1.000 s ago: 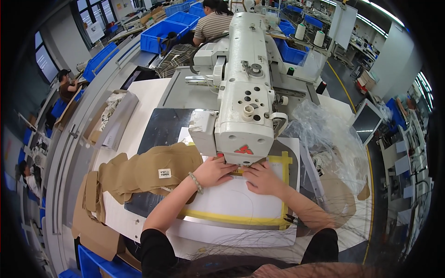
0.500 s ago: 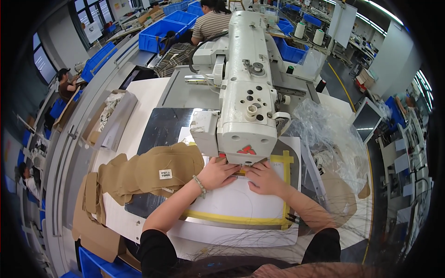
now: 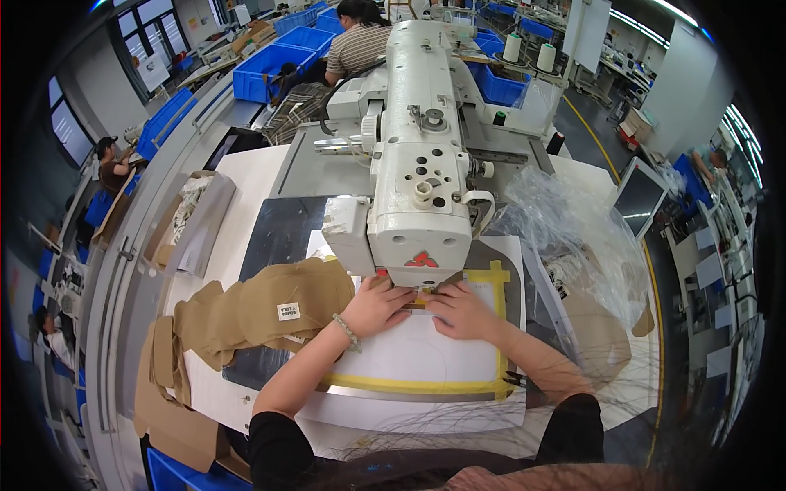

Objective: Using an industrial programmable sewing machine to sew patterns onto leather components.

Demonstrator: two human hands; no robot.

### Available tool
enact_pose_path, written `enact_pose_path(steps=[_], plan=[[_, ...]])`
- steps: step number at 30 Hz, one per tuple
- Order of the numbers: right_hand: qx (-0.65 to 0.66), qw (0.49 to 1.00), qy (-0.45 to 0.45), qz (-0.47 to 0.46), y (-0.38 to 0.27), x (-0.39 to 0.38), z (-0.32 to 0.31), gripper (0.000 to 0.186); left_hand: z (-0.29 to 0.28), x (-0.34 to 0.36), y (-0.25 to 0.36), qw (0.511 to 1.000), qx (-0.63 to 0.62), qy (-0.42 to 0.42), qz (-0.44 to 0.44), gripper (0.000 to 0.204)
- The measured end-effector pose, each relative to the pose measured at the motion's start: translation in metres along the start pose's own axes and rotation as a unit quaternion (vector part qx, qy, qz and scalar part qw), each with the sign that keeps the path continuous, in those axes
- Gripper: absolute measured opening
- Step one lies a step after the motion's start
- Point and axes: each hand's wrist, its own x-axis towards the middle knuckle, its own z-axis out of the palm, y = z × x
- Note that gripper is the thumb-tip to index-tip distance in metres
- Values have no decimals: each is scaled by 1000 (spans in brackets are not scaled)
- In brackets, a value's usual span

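Observation:
My left hand and my right hand rest side by side just below the head of a white sewing machine. Their fingers are stretched toward the needle area, thumbs apart, and both hands look open and pressed down. Bits of tan fabric show by the fingertips, partly hidden by the machine head. Under the hands lies a white sheet edged with yellow tape. Left of my left hand, a stack of tan fabric pieces bears a small white label.
A cardboard box and a long open box stand at the left. On the right are crumpled clear plastic and a small screen. Thread cones stand behind. Another person sits beyond the machine.
The whole view has shifted slightly, with the machine a little further left. My hands stay at the needle area in nearly the same pose.

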Motion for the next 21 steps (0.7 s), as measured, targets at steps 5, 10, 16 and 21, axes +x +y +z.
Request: enact_pose_path(steps=[5,10,16,21], plan=[[-3,996,83,-12,14,-7,4,19,4,7,-2,1000,-3,30,-4,38],[-3,991,130,-21,23,-3,3,18,4,14,-8,996,-58,-31,-67,35],[-27,990,141,-13,15,-6,-3,15,6,10,-7,999,10,41,-23,33],[-58,989,119,61,14,-19,-5,17,4,8,-3,999,11,33,-34,36]])
